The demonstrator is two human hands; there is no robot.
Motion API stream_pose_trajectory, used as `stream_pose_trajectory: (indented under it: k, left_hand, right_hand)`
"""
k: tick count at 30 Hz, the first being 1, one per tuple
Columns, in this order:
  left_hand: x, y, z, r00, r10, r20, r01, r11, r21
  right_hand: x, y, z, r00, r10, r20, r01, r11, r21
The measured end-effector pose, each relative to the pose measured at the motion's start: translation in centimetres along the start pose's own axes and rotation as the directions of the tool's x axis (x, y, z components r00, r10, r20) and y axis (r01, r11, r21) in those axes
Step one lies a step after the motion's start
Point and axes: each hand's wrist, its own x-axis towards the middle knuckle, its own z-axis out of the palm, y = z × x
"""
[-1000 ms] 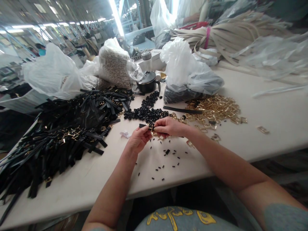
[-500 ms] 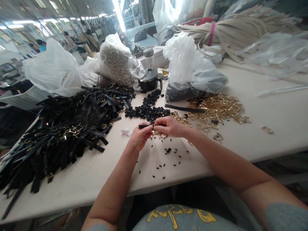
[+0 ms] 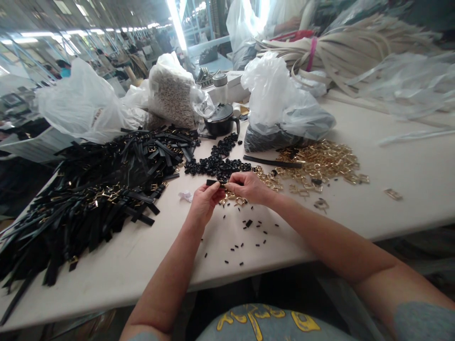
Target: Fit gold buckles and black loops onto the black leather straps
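My left hand [image 3: 206,198] pinches a short black strap [image 3: 213,182] between thumb and fingers, just above the tabletop. Close against it, my right hand [image 3: 249,186] is closed at the strap's other end; a bit of gold metal seems to show between the hands, but its shape is hidden by my fingers. Right behind them lies a heap of small black loops [image 3: 222,166]. Gold buckles [image 3: 320,161] spread out to the right. Small black bits [image 3: 249,223] lie scattered on the table in front of my hands.
A big pile of black straps with buckles [image 3: 117,189] covers the table's left side. Behind stand a black lidded pot [image 3: 219,121], a jar [image 3: 220,85], a bag of beige pieces [image 3: 172,90] and a white plastic bag [image 3: 270,94]. Beige strips [image 3: 355,52] lie at back right.
The strap in my left hand has tilted slightly, showing more of its broad face. Both hands stay in nearly the same place, still closed on it.
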Motion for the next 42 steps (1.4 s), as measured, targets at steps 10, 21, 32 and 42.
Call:
stream_pose_trajectory:
  k: [10, 21, 32, 42]
  left_hand:
    - [0.5, -0.9, -0.2, 0.945, 0.327, 0.009, -0.312, 0.893, 0.325]
    - [-0.1, -0.5, -0.2, 0.969, 0.212, 0.129, -0.229, 0.964, 0.136]
    - [-0.2, 0.1, -0.6, 0.965, 0.057, 0.255, -0.115, 0.969, 0.22]
    - [-0.2, 0.3, -0.6, 0.965, 0.133, 0.227, -0.205, 0.92, 0.333]
  right_hand:
    - [-0.4, -0.4, 0.8, 0.998, 0.008, -0.064, -0.015, 0.994, -0.11]
    - [0.3, 0.1, -0.9, 0.998, -0.012, -0.065, 0.003, 0.991, -0.135]
    - [-0.2, -1.0, -2.4, 0.967, -0.026, 0.253, 0.059, 0.99, -0.124]
    - [0.3, -0.2, -2.9, 0.983, -0.132, 0.125, 0.177, 0.85, -0.497]
